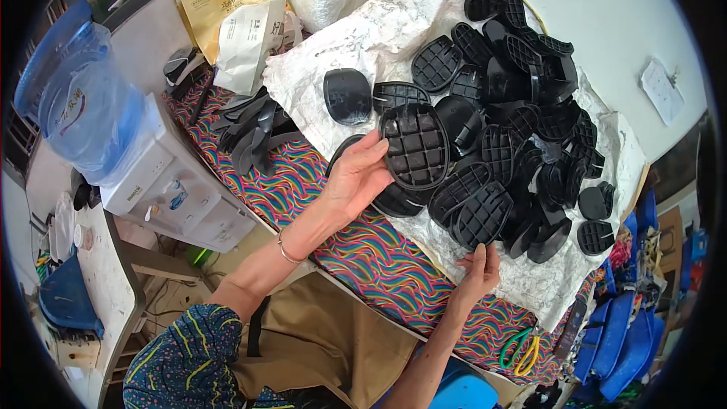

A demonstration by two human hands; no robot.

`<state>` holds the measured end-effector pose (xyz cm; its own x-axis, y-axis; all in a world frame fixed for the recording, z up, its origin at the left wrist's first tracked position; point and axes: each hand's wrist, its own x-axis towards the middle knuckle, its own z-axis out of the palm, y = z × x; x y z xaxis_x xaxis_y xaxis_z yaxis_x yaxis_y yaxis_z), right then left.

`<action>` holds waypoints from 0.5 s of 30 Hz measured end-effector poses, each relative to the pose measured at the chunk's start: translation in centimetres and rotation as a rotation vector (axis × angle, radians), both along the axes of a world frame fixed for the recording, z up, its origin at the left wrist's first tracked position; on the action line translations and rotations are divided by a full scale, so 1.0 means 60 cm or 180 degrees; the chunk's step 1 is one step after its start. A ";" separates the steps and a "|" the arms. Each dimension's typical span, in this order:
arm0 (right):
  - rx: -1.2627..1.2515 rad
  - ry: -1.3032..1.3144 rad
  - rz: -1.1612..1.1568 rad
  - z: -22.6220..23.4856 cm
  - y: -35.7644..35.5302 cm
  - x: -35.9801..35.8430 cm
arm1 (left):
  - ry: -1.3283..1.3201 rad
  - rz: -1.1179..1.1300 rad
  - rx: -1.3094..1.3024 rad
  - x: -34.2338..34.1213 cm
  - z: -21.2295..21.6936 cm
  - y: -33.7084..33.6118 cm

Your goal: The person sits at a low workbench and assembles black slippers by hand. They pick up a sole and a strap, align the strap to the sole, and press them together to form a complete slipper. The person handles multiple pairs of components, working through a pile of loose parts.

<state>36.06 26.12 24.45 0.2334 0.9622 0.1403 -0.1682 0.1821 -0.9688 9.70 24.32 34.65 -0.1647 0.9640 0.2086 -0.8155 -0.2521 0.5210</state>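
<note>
My left hand [357,174] is closed on the edge of a black shoe heel [416,147], rounded at one end, with its gridded hollow side turned up. Lower and to the right, my right hand [480,271] pinches the near edge of another gridded shoe heel [482,214], which overlaps the pile. Several more black heels [534,136] lie heaped to the right, some grid side up and some smooth side up. A smooth heel [348,96] lies apart, beyond my left hand. Part of one heel is hidden behind the left fingers.
A crumpled white sheet [333,45] lies under the heels on a colourful wavy-patterned cloth [363,257]. Dark curved strips [254,132] are piled at left, near paper bags [246,42]. Scissors [521,350] lie at the near right edge. A water dispenser [174,189] stands left, blue bins [621,341] right.
</note>
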 end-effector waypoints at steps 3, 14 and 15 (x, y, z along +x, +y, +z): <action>0.0006 0.0055 -0.0013 0.006 -0.002 -0.004 | -0.0155 -0.0159 0.0065 -0.004 -0.010 0.003; -0.0138 -0.0107 -0.0133 0.010 -0.007 -0.003 | -0.0293 -0.0503 0.0058 -0.003 -0.036 0.005; -0.0148 -0.0118 -0.0125 0.011 -0.007 -0.006 | -0.0270 -0.0505 0.0059 -0.005 -0.037 0.004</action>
<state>35.68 25.71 25.10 0.2667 0.9581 0.1048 -0.1256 0.1424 -0.9818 9.37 24.57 32.41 -0.0287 0.9754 0.2184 -0.8866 -0.1258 0.4451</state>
